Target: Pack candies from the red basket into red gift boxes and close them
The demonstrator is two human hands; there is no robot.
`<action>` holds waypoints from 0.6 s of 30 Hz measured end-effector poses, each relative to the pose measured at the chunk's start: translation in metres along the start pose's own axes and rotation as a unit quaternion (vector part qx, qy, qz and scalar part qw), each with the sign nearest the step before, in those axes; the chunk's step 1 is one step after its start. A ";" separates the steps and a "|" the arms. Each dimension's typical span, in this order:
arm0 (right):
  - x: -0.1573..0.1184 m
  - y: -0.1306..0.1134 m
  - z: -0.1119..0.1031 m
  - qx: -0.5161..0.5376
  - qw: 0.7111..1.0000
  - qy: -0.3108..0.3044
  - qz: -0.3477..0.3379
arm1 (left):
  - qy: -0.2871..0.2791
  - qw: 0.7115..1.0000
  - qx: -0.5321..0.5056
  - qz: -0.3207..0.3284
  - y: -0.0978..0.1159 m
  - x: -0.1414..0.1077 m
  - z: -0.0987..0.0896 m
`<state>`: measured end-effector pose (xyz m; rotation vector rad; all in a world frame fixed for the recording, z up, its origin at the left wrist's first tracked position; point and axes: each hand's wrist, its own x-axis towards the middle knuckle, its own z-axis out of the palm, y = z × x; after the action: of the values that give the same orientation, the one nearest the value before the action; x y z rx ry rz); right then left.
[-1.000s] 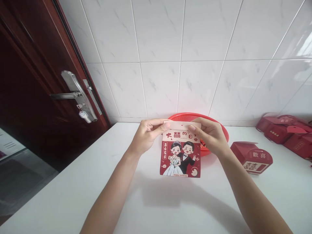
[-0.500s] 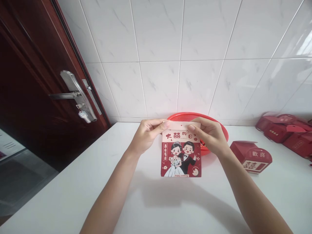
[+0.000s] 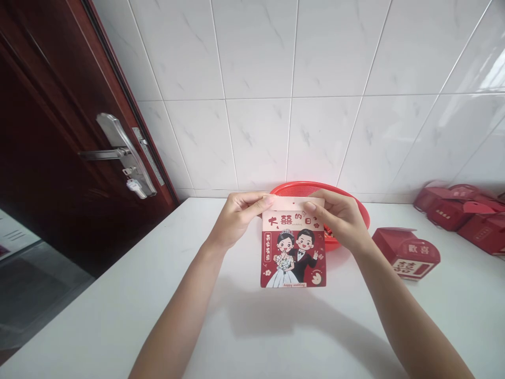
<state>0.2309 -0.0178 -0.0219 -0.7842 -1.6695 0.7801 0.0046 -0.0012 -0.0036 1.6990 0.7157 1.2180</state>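
Observation:
A flat red and cream wedding paper bag (image 3: 293, 258), printed with a cartoon bride and groom, hangs upright above the table. My left hand (image 3: 239, 218) pinches its top left corner between thumb and fingers. At the top right corner, my right hand (image 3: 337, 216) pinches it the same way. The cream strip along its top has a small hole in the middle. Behind the bag and my right hand stands a red plastic basket (image 3: 361, 210). Some small items show inside it, mostly hidden by the bag and hand.
To the right of my right forearm sits a red wedding gift box (image 3: 408, 252) with an arched lid. Several more red boxes (image 3: 465, 213) are grouped at the far right, by the tiled wall (image 3: 256, 142). The white table (image 3: 165, 247) ends at the left near a dark wooden door (image 3: 51, 105).
Almost nothing differs. Both hands keep their pinch on the bag's top corners, and the bag hangs in nearly the same place.

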 end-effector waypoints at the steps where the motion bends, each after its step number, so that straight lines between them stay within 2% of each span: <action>1: 0.000 0.000 0.000 0.000 1.000 0.000 0.001 | 0.000 1.000 0.002 -0.001 0.000 0.000 0.000; 11: 0.001 0.000 0.000 0.001 1.000 -0.003 0.001 | -0.049 0.999 0.020 -0.007 0.001 -0.002 0.002; 18: 0.000 0.003 -0.001 0.009 1.000 -0.006 -0.010 | -0.055 0.997 0.047 -0.008 0.000 -0.002 0.001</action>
<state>0.2323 -0.0160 -0.0236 -0.7513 -1.6762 0.7851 0.0050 -0.0030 -0.0049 1.8183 0.7284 1.0853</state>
